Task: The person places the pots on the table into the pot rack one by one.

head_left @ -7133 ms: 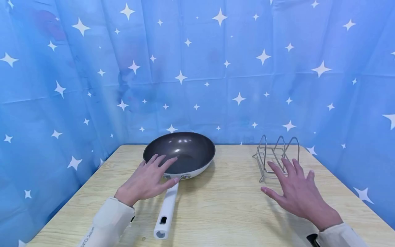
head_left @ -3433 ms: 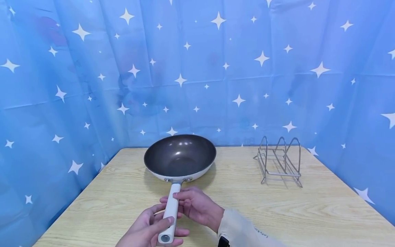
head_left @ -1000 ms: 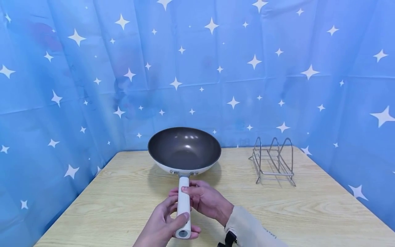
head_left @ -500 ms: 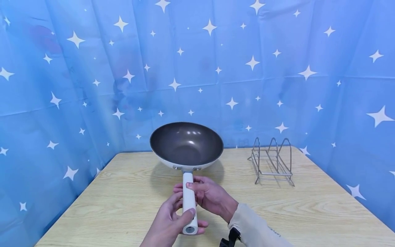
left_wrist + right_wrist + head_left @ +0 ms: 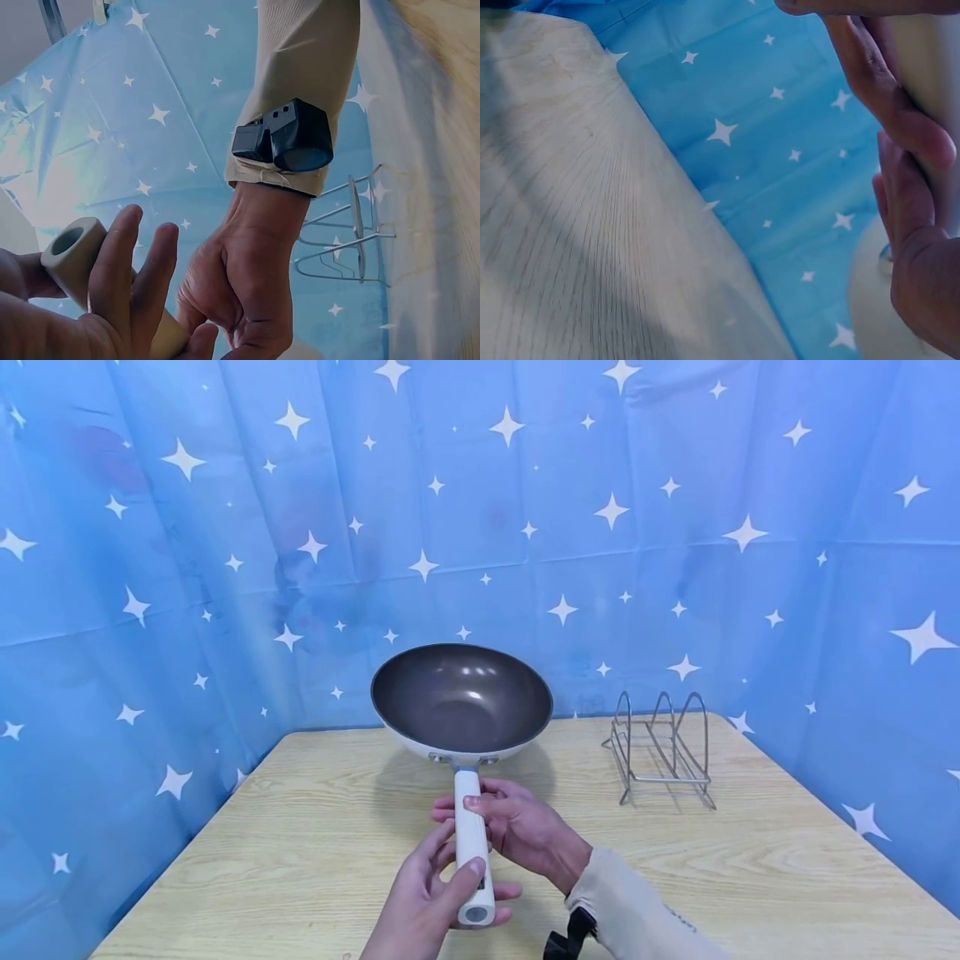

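A frying pan (image 5: 461, 697) with a dark inside, white outside and white handle (image 5: 471, 827) is held above the table, its bowl tilted toward me. My left hand (image 5: 427, 893) grips the handle near its end, thumb on top and fingers beneath. Higher up, close to the bowl, my right hand (image 5: 528, 831) grips the same handle from the right. In the left wrist view the handle's hollow end (image 5: 69, 244) shows between the left fingers. The right wrist view catches the pan's white underside (image 5: 870, 292) past the hands.
A wire rack (image 5: 663, 752) with upright loops stands at the right back of the wooden table (image 5: 285, 843). Behind and at both sides hangs a blue curtain (image 5: 480, 527) with white stars. The pan's shadow falls on the table below it.
Earlier both hands were apart, the left over the pan, the right near the rack. Both then took the handle. Lately the pan has risen and shifted slightly right; the rack stays put.
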{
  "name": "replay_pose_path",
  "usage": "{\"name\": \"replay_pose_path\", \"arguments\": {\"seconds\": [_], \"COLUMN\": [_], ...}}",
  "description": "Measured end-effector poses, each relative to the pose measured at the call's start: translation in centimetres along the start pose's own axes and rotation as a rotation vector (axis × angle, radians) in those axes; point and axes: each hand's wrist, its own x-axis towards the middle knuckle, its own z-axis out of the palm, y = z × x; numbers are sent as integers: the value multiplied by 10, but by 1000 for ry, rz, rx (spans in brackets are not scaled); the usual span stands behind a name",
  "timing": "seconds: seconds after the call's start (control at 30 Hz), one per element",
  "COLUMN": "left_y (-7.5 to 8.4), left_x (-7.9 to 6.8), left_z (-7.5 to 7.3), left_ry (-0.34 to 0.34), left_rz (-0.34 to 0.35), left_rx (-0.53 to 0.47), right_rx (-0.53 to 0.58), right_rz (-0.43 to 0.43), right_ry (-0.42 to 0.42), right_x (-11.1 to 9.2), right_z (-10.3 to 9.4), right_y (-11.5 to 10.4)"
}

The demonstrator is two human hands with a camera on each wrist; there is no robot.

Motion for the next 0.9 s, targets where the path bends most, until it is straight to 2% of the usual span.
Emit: {"name": "replay_pose_path", "arguments": {"seconds": [0.23,0.37,0.43,0.5,0.63,0.7,0.77,0.9], "left_y": [-1,-3,-4,-6,-10,-13,-15,-18], "left_x": [1,2,2,3,6,8,10,13], "left_z": [0,-4,-6,-7,-6,-4,-2,4], "left_ry": [-24,-56,-98,-178,-359,-420,-442,-432], "left_rz": [36,23,-2,-16,-24,-18,0,20], "left_rx": [-8,-66,-137,-228,-490,-609,-679,-759], "right_rx": [-30,-44,-50,-54,-52,-51,-55,-66], "right_rz": [-30,-37,-48,-64,-85,-91,-97,-104], "right_ry": [5,18,22,23,19,8,-6,-30], "right_x": [-1,-3,-4,-6,-7,-7,-8,-9], "right_z": [-1,-2,-3,-4,-5,-6,-8,-11], "right_y": [-6,-7,-8,-9,-11,-12,-12,-12]}}
